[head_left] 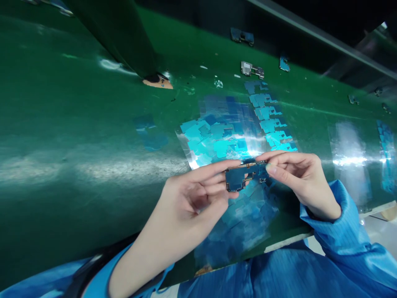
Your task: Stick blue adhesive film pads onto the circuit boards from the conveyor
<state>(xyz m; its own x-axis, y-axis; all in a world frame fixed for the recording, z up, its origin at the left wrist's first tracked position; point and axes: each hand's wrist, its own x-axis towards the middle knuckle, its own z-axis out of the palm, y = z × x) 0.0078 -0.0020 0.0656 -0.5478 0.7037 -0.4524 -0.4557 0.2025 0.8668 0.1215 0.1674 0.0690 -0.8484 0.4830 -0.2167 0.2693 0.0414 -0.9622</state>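
Note:
A small dark-blue circuit board [236,178] with a cut-out and tiny metal parts is held up between both hands, above the green table. My left hand [195,194] is closed on the board's left end, index finger along its top edge. At the right end, my right hand [294,171] pinches the board between thumb and fingers. Behind and below the hands lie shiny blue film pieces [198,134] on clear sheets. A slanting column of blue cut film pieces [266,112] lies just beyond them.
On the green table [77,116], a silver-shielded circuit board [252,70], a dark board [242,36] and a small blue board [284,63] lie farther back. A dark post [124,37] stands at upper left. Another clear sheet [350,165] and blue film strip [386,153] lie right.

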